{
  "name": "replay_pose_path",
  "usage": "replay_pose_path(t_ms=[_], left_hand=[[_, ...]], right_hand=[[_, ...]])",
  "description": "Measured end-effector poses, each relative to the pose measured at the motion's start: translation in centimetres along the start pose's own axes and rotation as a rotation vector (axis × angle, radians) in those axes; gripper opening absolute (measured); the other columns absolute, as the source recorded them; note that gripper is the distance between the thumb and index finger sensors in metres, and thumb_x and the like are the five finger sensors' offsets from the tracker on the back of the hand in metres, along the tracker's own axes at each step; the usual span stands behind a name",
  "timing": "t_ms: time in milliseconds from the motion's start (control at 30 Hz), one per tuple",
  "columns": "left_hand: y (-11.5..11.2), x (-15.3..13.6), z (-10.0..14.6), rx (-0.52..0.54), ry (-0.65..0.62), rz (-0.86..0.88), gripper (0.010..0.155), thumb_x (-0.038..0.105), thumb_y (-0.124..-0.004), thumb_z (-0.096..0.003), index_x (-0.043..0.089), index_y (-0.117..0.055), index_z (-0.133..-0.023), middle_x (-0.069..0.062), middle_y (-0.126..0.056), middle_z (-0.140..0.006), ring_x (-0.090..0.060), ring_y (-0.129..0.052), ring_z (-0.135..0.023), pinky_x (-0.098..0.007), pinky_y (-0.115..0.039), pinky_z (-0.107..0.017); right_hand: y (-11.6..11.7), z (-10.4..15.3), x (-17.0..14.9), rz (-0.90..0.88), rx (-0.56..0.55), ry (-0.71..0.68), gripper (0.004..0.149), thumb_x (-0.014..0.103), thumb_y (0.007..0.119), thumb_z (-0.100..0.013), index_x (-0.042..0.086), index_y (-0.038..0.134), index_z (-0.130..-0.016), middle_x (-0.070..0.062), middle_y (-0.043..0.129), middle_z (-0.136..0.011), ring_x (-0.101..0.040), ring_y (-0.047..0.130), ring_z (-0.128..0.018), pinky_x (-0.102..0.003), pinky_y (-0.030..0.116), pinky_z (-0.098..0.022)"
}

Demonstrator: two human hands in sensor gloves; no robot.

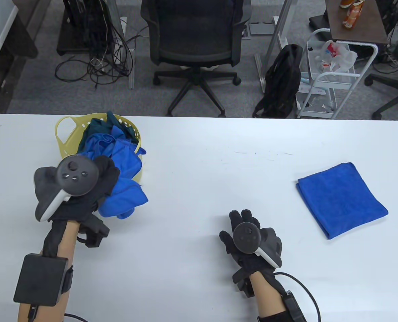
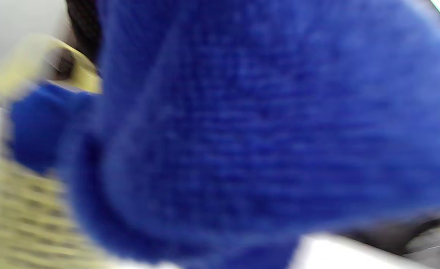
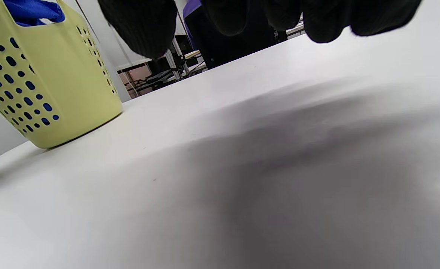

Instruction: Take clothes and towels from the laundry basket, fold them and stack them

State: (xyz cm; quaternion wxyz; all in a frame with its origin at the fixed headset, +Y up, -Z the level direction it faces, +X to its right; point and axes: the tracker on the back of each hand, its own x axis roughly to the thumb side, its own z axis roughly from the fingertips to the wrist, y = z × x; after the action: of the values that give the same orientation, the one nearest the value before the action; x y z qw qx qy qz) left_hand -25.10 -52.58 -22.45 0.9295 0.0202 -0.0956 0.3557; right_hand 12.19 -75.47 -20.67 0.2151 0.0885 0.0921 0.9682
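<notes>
A yellow perforated laundry basket stands at the table's back left, holding blue and dark teal cloths. My left hand grips a crumpled blue towel that hangs out over the basket's near rim above the table. The towel fills the left wrist view, blurred, with the basket behind it. A folded blue towel lies flat at the right. My right hand is empty, fingers spread just above the table near the front middle; its fingertips hang in the right wrist view, with the basket at the far left.
The white table spans the view. Beyond its far edge stand an office chair, a black backpack and a white wire cart.
</notes>
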Motion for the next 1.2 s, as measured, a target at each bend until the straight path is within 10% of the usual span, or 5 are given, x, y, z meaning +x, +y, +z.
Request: replay_pose_path(t_ms=[167, 433, 733, 1000, 1200], left_hand=[[-2.9, 4.0, 2.5, -0.176, -0.334, 0.280, 0.047, 0.049, -0.068, -0.0655, 0.016, -0.075, -0.099, 0.009, -0.091, -0.060, -0.009, -0.096, -0.037, -0.044, -0.088, -0.053], [-13.8, 1.1, 4.7, -0.475, -0.247, 0.308, 0.049, 0.051, -0.069, -0.0645, 0.017, -0.076, -0.099, 0.006, -0.092, -0.063, -0.011, -0.097, -0.040, -0.047, -0.087, -0.054], [-16.7, -7.6, 4.5, -0.253, 0.195, 0.074, 0.060, 0.052, -0.069, -0.0629, 0.013, -0.067, -0.109, 0.003, -0.092, -0.068, -0.015, -0.097, -0.046, -0.050, -0.084, -0.057], [-18.4, -6.4, 4.4, -0.244, 0.134, 0.293, 0.066, 0.050, -0.065, -0.0636, 0.006, -0.057, -0.113, 0.000, -0.092, -0.072, -0.017, -0.099, -0.049, -0.050, -0.084, -0.058], [-19.3, -6.0, 4.6, -0.214, 0.146, 0.226, 0.068, 0.050, -0.063, -0.0637, 0.003, -0.055, -0.113, 0.001, -0.093, -0.070, -0.013, -0.100, -0.045, -0.047, -0.086, -0.056]], right_hand=[[-0.5, -0.1, -1.3, -0.154, -0.017, -0.003, 0.074, 0.035, 0.068, -0.066, -0.008, 0.037, -0.117, -0.047, 0.032, -0.112, -0.070, 0.046, -0.094, -0.078, 0.051, -0.062], [-1.1, 0.3, -3.8, -0.270, -0.045, 0.054, 0.075, 0.034, 0.068, -0.066, -0.010, 0.035, -0.117, -0.048, 0.032, -0.111, -0.070, 0.049, -0.092, -0.078, 0.052, -0.062], [-1.1, 0.4, -2.8, -0.265, -0.041, 0.001, 0.073, 0.035, 0.068, -0.066, -0.009, 0.037, -0.116, -0.048, 0.034, -0.111, -0.070, 0.050, -0.092, -0.078, 0.053, -0.062], [-1.3, 1.6, 4.2, -0.729, 0.180, -0.447, 0.085, 0.057, 0.058, -0.063, -0.005, 0.041, -0.118, -0.043, 0.034, -0.116, -0.068, 0.046, -0.098, -0.081, 0.048, -0.062], [-2.0, 3.6, 7.8, -0.348, -0.085, -0.534, 0.072, 0.042, 0.081, -0.056, 0.011, 0.051, -0.114, -0.036, 0.041, -0.117, -0.058, 0.058, -0.098, -0.077, 0.056, -0.064]])
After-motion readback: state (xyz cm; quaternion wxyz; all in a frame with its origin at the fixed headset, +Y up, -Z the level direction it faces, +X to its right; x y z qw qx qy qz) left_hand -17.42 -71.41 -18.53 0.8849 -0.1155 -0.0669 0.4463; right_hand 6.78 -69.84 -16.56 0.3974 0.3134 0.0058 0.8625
